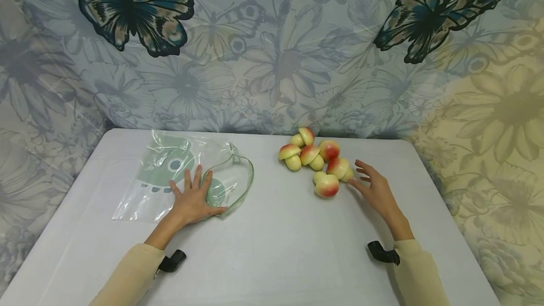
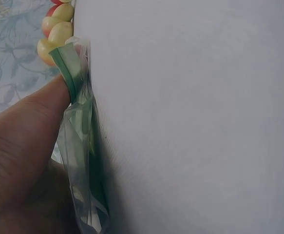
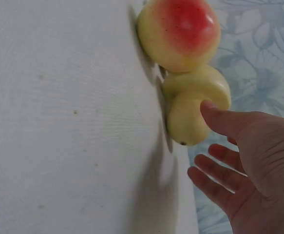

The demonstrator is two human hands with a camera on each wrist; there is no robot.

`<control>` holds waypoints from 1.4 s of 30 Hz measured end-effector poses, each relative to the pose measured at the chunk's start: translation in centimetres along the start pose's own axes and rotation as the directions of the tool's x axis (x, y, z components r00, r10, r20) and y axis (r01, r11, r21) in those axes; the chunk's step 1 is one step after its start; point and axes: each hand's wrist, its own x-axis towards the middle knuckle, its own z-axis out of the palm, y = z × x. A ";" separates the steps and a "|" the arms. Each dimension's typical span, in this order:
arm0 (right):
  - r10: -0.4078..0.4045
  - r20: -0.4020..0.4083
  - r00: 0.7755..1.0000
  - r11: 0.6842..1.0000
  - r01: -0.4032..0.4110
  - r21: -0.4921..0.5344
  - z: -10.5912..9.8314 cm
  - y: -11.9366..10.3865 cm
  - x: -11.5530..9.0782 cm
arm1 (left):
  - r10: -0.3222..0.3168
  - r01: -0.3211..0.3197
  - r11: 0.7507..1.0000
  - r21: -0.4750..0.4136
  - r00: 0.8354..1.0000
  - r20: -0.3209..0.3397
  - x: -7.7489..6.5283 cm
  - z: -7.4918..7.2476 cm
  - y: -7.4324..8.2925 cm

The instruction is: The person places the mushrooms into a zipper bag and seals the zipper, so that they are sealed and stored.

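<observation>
My left hand rests with spread fingers on a clear plastic drawstring bag with a green print, lying flat at the left of the table. In the left wrist view my thumb lies along the bag's green-trimmed edge. My right hand is held with loosely extended fingers at the right side of a toy mushroom with a red and yellow cap. In the right wrist view the thumb tip overlaps its pale stem; the other fingers stay apart from it.
Several more toy mushrooms cluster at the back, right of centre, the closest one at the front of the group. A green cord loops from the bag's right end. Butterfly-print fabric hangs behind the white table.
</observation>
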 end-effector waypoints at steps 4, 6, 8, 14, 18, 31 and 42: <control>-0.011 0.001 1.000 1.000 0.011 0.011 0.4 0.1 -0.1 | 0.000 0.000 1.000 -0.007 1.000 -0.003 -0.1 0.0 0.0; -0.015 0.003 1.000 1.000 0.015 0.013 0.5 0.2 -0.1 | -0.001 0.001 1.000 -0.008 1.000 -0.004 -0.1 0.0 0.0; -0.020 0.003 1.000 1.000 0.020 0.008 0.7 0.3 -0.1 | -0.002 0.002 1.000 -0.008 1.000 -0.005 -0.1 0.0 0.1; -0.037 -0.012 0.999 0.999 0.036 -0.029 1.0 0.3 0.2 | 0.001 -0.001 1.000 -0.004 1.000 -0.007 -0.1 0.0 0.1; -0.031 -0.033 0.999 0.999 0.031 -0.022 1.2 0.3 0.2 | -0.003 0.003 1.000 -0.008 1.000 -0.002 -0.1 0.0 0.0; -0.068 -0.137 0.988 0.997 0.072 0.025 0.9 0.3 0.3 | -0.008 0.008 1.000 0.001 1.000 -0.007 0.0 0.0 0.0; -0.120 -0.202 0.972 0.992 0.126 0.016 0.1 -0.6 0.6 | -0.006 0.006 1.000 -0.001 1.000 0.002 0.0 0.0 -0.1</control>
